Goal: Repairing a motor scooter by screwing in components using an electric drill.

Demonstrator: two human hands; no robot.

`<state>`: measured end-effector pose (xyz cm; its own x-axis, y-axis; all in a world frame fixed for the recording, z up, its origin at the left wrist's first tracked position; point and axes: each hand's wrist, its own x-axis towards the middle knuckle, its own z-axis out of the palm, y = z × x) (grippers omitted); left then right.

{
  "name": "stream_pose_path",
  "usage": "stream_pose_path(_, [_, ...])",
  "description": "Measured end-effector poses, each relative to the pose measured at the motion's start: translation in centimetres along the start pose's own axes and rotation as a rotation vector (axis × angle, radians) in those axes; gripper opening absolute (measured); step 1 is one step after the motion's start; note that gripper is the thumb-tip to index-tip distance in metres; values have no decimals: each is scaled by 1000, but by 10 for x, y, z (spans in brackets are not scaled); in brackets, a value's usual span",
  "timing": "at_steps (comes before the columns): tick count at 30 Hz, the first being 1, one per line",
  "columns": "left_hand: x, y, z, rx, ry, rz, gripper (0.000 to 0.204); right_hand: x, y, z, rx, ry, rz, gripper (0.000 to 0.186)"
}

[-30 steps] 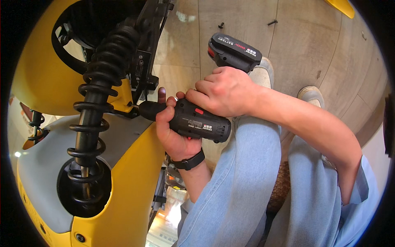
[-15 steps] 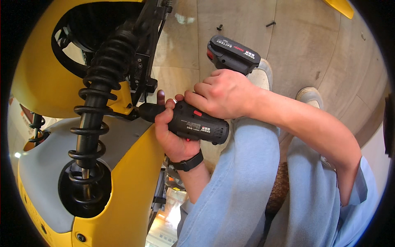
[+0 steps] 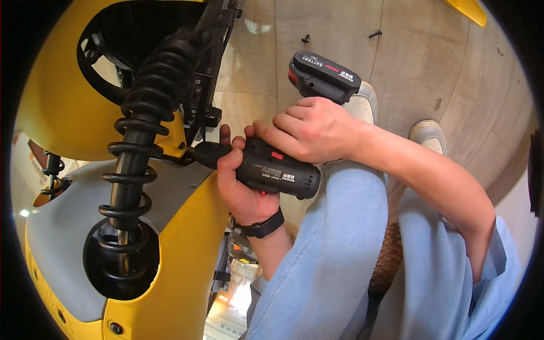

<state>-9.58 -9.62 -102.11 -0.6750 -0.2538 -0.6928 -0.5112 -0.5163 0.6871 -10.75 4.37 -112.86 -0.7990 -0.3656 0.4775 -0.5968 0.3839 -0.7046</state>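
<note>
A black cordless drill (image 3: 277,170) lies on its side in both my hands, its front end turned left toward the yellow-and-grey body. My left hand (image 3: 241,190), with a black watch strap at the wrist, is closed around the drill's front part near the chuck. My right hand (image 3: 317,127) grips the handle, and the black battery pack (image 3: 324,73) sticks out beyond it. The drill's tip meets a yellow bracket (image 3: 180,146) beside the black frame; the exact contact is too small to make out. A black coil-spring shock absorber (image 3: 139,147) stands left of the drill.
Two dark screws lie on the wood-look floor (image 3: 408,62), one screw (image 3: 306,38) nearer the frame and one screw (image 3: 375,34) farther right. My jeans-clad legs (image 3: 340,238) and light shoes (image 3: 428,136) fill the lower right. A yellow panel (image 3: 187,255) curves along the left.
The whole view has shifted slightly, so the vehicle parts, drill and hands appear a little farther right. Both hands keep the same hold on the drill.
</note>
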Motion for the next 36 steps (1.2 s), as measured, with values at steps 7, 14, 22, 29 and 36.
stream_pose_path(7, [-1, 2, 1, 50, -22, 17, 40, -2, -5, 1, -99, 47, -28, 34])
stream_pose_path(14, [-3, 4, -1, 58, 13, 5, 35, -2, -11, 4, -7, -1, 80, 26])
stream_pose_path(22, [-2, 4, -1, 22, 9, -28, 32, -1, -10, 3, 77, -81, 105, 22])
stream_pose_path(29, [-2, 4, -2, 42, 20, -25, 28, -5, -13, 5, 87, -71, 138, 20])
stream_pose_path(36, [-1, 3, -3, 61, 86, -38, 17, -5, -12, 6, 87, -71, 115, 22])
